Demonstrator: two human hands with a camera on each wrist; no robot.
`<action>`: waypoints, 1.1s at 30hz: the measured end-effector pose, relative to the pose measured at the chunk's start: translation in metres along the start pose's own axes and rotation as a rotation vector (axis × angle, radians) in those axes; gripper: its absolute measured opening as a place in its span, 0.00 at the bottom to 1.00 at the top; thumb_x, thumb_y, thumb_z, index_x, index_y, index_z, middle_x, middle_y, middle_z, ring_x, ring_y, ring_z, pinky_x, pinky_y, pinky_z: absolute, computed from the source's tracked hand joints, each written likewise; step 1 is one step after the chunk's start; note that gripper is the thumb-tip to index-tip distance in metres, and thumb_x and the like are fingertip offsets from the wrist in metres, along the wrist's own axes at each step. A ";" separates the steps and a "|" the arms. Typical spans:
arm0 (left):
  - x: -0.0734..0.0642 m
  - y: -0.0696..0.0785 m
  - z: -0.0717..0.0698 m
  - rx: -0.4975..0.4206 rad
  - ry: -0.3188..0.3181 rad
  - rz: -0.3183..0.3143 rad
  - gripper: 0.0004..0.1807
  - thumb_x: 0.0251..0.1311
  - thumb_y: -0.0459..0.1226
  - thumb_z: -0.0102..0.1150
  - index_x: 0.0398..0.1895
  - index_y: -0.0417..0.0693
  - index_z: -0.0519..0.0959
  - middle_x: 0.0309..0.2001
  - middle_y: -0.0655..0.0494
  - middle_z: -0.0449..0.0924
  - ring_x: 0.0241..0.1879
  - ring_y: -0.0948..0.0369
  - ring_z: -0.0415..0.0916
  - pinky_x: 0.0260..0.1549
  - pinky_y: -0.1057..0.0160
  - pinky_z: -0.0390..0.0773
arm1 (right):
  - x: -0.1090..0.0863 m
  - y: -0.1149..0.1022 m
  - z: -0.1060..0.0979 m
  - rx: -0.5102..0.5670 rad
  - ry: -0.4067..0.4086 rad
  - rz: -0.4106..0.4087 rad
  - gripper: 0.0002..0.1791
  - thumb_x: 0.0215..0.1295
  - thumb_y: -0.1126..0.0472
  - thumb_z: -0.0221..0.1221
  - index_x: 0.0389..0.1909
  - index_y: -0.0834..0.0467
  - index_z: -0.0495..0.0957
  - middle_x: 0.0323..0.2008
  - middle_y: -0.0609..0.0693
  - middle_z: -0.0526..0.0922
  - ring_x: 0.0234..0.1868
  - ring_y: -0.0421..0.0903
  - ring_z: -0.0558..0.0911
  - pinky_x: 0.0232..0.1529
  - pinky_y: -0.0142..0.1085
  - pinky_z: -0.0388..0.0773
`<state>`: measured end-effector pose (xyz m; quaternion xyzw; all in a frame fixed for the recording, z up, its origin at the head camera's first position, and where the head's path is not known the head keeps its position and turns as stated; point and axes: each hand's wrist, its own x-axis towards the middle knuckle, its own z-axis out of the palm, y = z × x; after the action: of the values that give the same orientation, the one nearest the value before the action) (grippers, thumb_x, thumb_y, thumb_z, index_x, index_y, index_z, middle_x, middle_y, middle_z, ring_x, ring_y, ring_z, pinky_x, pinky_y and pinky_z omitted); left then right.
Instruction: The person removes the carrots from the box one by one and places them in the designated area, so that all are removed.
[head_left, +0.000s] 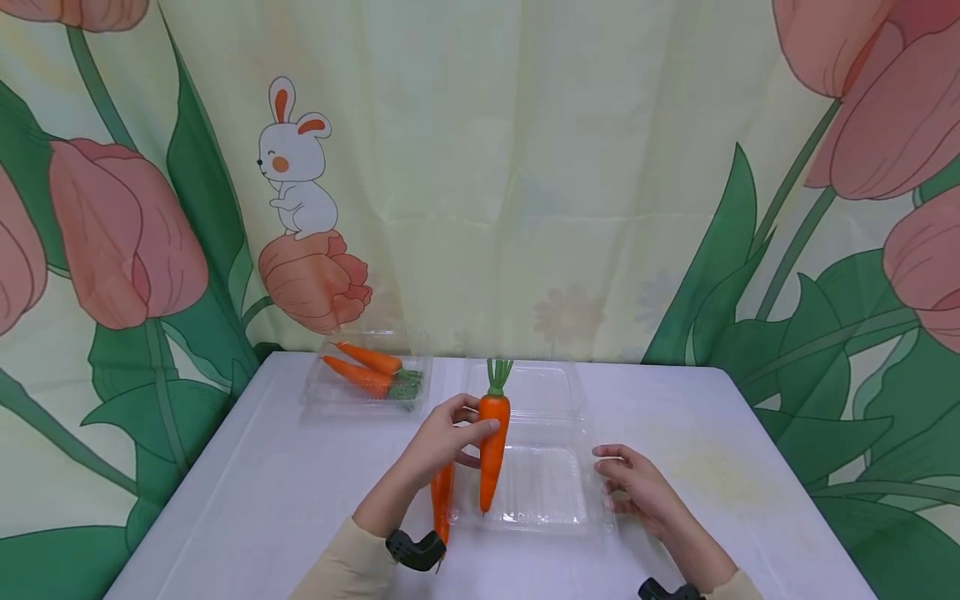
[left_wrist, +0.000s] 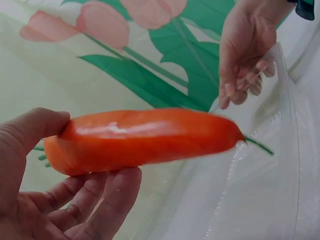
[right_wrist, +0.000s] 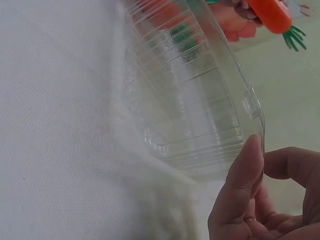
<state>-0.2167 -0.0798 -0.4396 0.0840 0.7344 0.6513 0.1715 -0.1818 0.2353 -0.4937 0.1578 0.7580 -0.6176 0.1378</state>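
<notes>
My left hand (head_left: 448, 431) pinches an orange carrot (head_left: 492, 446) near its thick end, thumb on one side and fingers on the other. Green stalks point up, and the narrow tip hangs over a clear plastic container (head_left: 543, 527). In the left wrist view the carrot (left_wrist: 150, 137) lies across the picture, shiny along its side. At the container's right side, my right hand (head_left: 637, 490) holds the rim. The right wrist view shows the thumb (right_wrist: 246, 165) on the near face of the plastic and the fingers behind it. The container's lid (head_left: 528, 387) is folded back, away from me.
Another carrot (head_left: 442, 508) lies left of the open container, partly hidden by my left forearm. At the back left, a second clear container (head_left: 315, 396) holds two carrots (head_left: 360, 377). A white cloth covers the table (head_left: 247, 500), and a tulip-patterned curtain (head_left: 465, 167) hangs behind its far edge.
</notes>
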 end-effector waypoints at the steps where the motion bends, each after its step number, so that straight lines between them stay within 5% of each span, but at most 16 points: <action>1: -0.001 0.000 -0.001 -0.004 0.008 -0.007 0.27 0.66 0.47 0.67 0.60 0.41 0.73 0.48 0.44 0.82 0.37 0.55 0.85 0.34 0.51 0.89 | 0.000 0.000 0.000 0.002 -0.001 0.000 0.24 0.74 0.60 0.58 0.65 0.64 0.68 0.40 0.53 0.77 0.30 0.46 0.77 0.26 0.36 0.82; 10: -0.014 -0.009 -0.017 0.020 0.093 -0.047 0.31 0.67 0.51 0.66 0.69 0.52 0.68 0.43 0.46 0.84 0.34 0.53 0.82 0.33 0.57 0.88 | -0.002 0.001 0.001 0.005 0.003 -0.001 0.24 0.73 0.60 0.58 0.65 0.64 0.69 0.39 0.53 0.77 0.30 0.45 0.77 0.26 0.35 0.81; 26: -0.035 -0.027 -0.040 0.043 0.185 -0.113 0.29 0.69 0.49 0.64 0.68 0.49 0.68 0.40 0.48 0.85 0.29 0.56 0.81 0.29 0.57 0.88 | 0.000 0.003 0.000 0.003 -0.007 -0.007 0.24 0.74 0.59 0.57 0.66 0.64 0.68 0.39 0.53 0.76 0.30 0.46 0.76 0.26 0.35 0.81; 33: -0.044 -0.041 -0.049 0.093 0.224 -0.161 0.28 0.67 0.47 0.66 0.66 0.48 0.69 0.46 0.45 0.81 0.30 0.55 0.81 0.27 0.55 0.88 | 0.000 0.001 0.000 -0.001 0.005 -0.004 0.24 0.74 0.58 0.57 0.65 0.64 0.69 0.39 0.53 0.76 0.30 0.46 0.77 0.27 0.35 0.82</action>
<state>-0.1897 -0.1463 -0.4689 -0.0407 0.7826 0.6062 0.1360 -0.1813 0.2350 -0.4943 0.1576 0.7591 -0.6170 0.1350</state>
